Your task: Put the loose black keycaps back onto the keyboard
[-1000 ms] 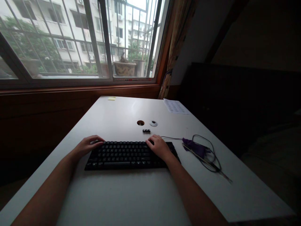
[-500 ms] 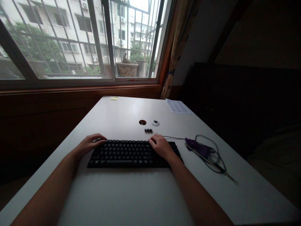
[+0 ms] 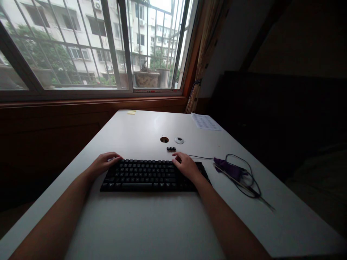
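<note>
A black keyboard (image 3: pixel 146 176) lies flat on the white table, its long side towards me. My left hand (image 3: pixel 104 162) is closed on the keyboard's far left corner, with its fingertips at the back edge. Over the right part of the back edge is my right hand (image 3: pixel 184 164). Its thumb and index finger are apart with nothing between them, and its other fingers are partly hidden. Just beyond its fingertips sits a small row of dark keycaps (image 3: pixel 171 148), apart from the keyboard.
Behind the keycaps are a round cable hole (image 3: pixel 164 139) and its white cover (image 3: pixel 179 140). To the right lie a purple cloth (image 3: pixel 230 169), a thin stick (image 3: pixel 267 204) and a looped black cable (image 3: pixel 255 177). Printed paper (image 3: pixel 206 122) and a yellow note (image 3: pixel 131 112) lie at the far edge.
My right hand's index finger has lifted and stretched away from the keyboard's back edge, and the hand has shifted slightly right. My left hand stays at its corner.
</note>
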Tool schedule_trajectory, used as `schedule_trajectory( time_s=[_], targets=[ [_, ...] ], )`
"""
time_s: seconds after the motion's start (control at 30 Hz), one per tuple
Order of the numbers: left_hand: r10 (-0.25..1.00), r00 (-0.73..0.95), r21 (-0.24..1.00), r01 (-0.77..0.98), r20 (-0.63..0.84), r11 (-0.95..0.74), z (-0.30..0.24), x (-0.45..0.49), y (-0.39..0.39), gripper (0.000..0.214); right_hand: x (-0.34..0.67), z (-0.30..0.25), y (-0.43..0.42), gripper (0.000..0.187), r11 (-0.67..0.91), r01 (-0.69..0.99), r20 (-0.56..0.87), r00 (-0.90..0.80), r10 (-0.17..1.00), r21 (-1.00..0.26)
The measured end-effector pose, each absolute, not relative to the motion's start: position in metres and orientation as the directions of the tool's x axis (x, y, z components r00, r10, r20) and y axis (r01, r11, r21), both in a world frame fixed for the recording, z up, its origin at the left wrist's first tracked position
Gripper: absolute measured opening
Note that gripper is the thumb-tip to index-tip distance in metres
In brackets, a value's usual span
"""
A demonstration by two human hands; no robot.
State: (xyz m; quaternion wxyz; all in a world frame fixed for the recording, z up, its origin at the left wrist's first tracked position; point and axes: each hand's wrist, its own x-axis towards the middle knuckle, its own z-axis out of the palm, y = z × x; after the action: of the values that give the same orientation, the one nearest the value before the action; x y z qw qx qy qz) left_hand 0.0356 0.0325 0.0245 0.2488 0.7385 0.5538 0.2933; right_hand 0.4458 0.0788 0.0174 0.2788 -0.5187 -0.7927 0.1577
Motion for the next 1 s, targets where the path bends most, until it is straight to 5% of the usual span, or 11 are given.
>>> schedule_trajectory(
  time_s=[1.0],
  targets=[
    [0.96,0.228,0.697,0.662,0.165,-0.277,0.0268,0.0372,0.0323,0.041,0.4469,0.0201,0.0768,0.026,0.416,0.709,0.286,-0.303,0.909,-0.569]
  ],
)
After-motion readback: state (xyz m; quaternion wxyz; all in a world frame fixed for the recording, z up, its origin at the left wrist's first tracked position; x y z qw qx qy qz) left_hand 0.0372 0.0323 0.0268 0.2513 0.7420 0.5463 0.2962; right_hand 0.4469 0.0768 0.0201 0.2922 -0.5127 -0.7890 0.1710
